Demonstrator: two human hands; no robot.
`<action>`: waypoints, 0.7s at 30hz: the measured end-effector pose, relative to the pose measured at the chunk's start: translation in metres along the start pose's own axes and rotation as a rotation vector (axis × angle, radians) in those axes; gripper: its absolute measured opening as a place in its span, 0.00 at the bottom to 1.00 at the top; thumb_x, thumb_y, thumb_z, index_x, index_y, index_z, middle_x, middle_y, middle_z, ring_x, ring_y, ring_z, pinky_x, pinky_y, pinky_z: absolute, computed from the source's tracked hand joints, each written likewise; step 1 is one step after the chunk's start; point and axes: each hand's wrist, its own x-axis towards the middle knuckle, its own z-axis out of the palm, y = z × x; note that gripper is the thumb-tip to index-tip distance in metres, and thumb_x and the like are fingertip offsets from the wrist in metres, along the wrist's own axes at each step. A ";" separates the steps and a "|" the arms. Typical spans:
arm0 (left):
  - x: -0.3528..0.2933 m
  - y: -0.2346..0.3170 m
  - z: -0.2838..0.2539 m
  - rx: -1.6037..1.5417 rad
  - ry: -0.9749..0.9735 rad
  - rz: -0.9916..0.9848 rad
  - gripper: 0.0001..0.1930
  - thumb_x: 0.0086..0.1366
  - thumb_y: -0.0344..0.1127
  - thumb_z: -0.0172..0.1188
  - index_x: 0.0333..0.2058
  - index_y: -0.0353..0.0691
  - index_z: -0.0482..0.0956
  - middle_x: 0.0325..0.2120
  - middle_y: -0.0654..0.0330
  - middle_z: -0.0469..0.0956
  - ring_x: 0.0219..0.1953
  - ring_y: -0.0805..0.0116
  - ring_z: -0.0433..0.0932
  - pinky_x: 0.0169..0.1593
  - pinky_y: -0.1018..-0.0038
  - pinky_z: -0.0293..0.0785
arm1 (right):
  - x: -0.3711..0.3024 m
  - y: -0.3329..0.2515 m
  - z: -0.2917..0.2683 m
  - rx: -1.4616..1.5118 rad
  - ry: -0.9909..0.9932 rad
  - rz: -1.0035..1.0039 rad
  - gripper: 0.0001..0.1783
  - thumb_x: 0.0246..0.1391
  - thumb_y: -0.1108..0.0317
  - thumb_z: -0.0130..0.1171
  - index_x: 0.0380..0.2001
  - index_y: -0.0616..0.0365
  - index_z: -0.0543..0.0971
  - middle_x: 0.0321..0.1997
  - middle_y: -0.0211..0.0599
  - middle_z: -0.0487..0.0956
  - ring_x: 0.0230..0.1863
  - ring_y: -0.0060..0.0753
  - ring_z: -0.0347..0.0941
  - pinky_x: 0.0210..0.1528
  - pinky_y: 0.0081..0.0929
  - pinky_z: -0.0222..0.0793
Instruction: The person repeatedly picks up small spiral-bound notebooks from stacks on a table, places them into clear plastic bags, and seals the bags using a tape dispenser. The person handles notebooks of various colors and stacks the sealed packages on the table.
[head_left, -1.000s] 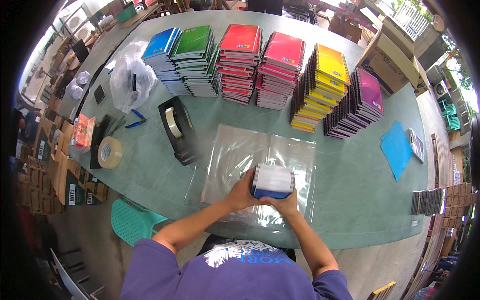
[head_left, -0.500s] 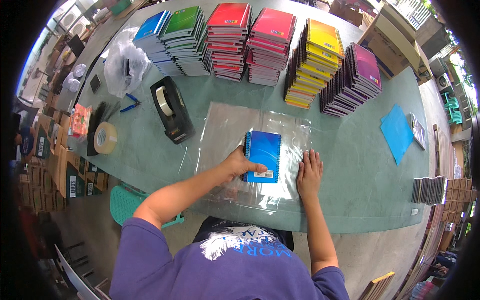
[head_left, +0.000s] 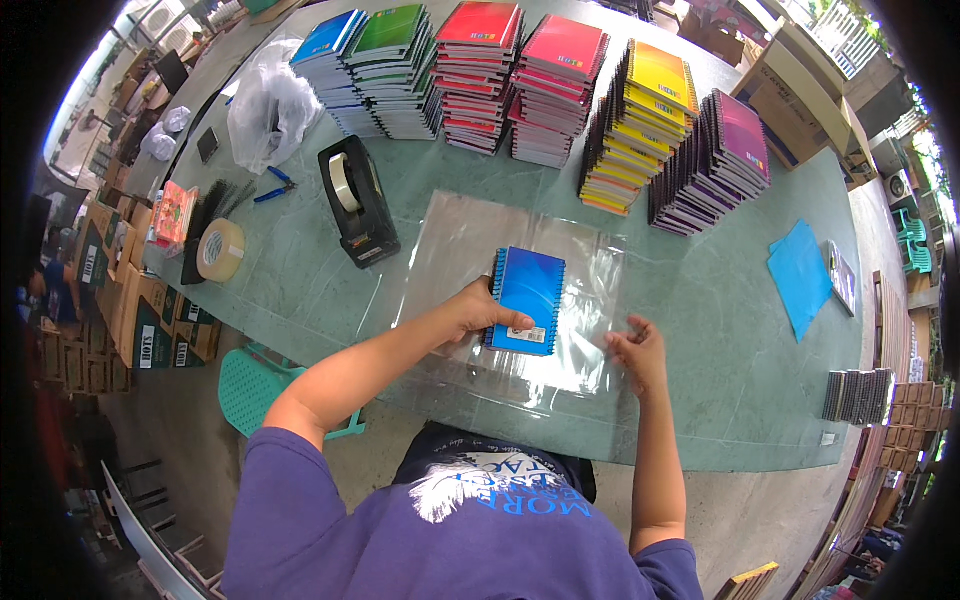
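Note:
A blue spiral-bound notebook [head_left: 530, 285] lies on a clear plastic sheet [head_left: 450, 230] on the table in front of me. My left hand [head_left: 482, 312] grips the notebook by its left edge, thumb across the cover beside a white label and the other fingers hidden underneath. At the sheet's right edge, my right hand [head_left: 642, 352] is raised slightly with thumb and fingers drawn together on the plastic. The exact pinch point is hard to make out through the glare.
Behind the sheet stand stacked notebooks: blue [head_left: 325, 40], green [head_left: 390, 30], red [head_left: 480, 25], yellow [head_left: 660, 75] and purple [head_left: 735, 130]. A black tape dispenser [head_left: 375, 225], blue pliers [head_left: 275, 185] and tape roll [head_left: 220, 250] sit left. Blue sheets [head_left: 800, 275] lie right.
My right hand has gone from lying flat on the plastic to lifted, fingers curled at the sheet's edge. The left hand keeps its hold on the notebook. The view has shifted slightly.

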 end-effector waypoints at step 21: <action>-0.045 0.023 0.009 0.811 0.553 0.561 0.42 0.42 0.49 0.72 0.53 0.38 0.64 0.38 0.50 0.75 0.42 0.56 0.75 0.45 0.67 0.72 | -0.007 -0.014 0.003 -0.207 -0.102 -0.264 0.02 0.47 0.76 0.57 0.26 0.64 0.76 0.24 0.33 0.78 0.24 0.23 0.74 0.26 0.21 0.70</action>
